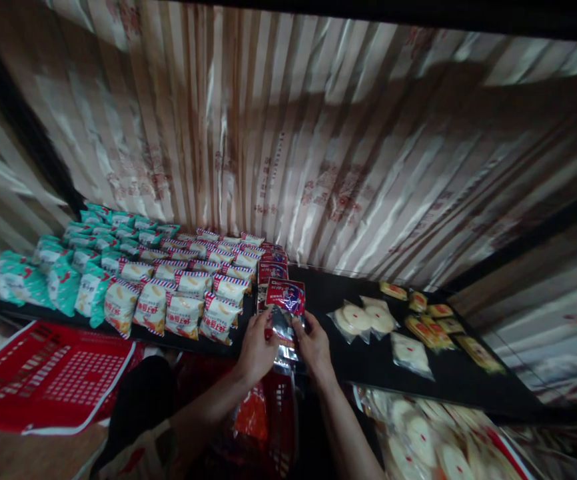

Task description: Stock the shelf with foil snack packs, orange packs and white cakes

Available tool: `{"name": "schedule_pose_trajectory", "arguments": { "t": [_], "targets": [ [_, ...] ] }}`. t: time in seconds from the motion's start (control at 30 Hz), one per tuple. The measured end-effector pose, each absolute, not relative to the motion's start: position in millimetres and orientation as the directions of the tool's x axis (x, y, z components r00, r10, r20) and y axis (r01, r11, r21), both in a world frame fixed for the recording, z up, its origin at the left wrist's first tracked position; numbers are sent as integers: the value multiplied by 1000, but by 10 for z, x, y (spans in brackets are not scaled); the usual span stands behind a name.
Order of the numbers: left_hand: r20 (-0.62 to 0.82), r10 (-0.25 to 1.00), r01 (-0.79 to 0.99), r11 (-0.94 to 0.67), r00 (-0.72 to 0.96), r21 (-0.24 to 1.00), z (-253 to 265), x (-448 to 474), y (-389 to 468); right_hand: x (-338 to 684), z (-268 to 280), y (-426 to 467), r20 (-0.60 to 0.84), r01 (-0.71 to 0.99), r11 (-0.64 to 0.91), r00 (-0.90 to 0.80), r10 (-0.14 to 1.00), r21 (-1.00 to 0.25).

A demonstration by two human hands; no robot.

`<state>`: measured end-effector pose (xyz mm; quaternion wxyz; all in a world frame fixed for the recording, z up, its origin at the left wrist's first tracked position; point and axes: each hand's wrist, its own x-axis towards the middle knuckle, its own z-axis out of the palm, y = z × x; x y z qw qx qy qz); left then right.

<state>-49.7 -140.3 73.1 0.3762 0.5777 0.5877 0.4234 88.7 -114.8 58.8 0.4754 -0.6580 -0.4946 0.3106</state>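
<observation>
A red, blue and silver snack packet (286,299) lies between my two hands at the front of the black shelf. My left hand (257,348) pinches its left edge, thumb on top. On its opposite edge my right hand (313,343) is closed in the same way. Behind it, similar red packets (272,270) run back in a column toward the curtain. White snack bags (182,313) with red print and striped tops stand in rows just left of my left hand. To the right of my right hand lie clear packs of pale round flat pieces (354,319).
Teal bags (63,283) fill the shelf's left end. Small yellow packs (428,331) lie at the right on the black shelf (348,353). Below are a red basket (53,380) and a container of pale round packs (421,437). A striped curtain (288,133) hangs behind.
</observation>
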Motion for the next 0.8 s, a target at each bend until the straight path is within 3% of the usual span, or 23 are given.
{"name": "schedule_pose_trajectory", "arguments": {
  "t": [0.13, 0.3, 0.47, 0.8],
  "targets": [
    [42, 998, 491, -10, -53, 871, 613, -507, -1329, 823, 496, -1004, 211, 602, 6, 270, 940, -798],
    [10, 999, 599, 23, -52, 800, 489, -482, -1336, 776, 413, -971, 238, 742, -9, 227, 945, -670],
    [74, 996, 681, -19, -51, 732, 472, -465, -1338, 775, 322, -972, 241, 773, -29, 234, 942, -633],
    [54, 993, 710, 34, -102, 703, 502, -449, -1344, 734, 362, -992, 162, 690, -78, 277, 947, -720]
  ]
}}
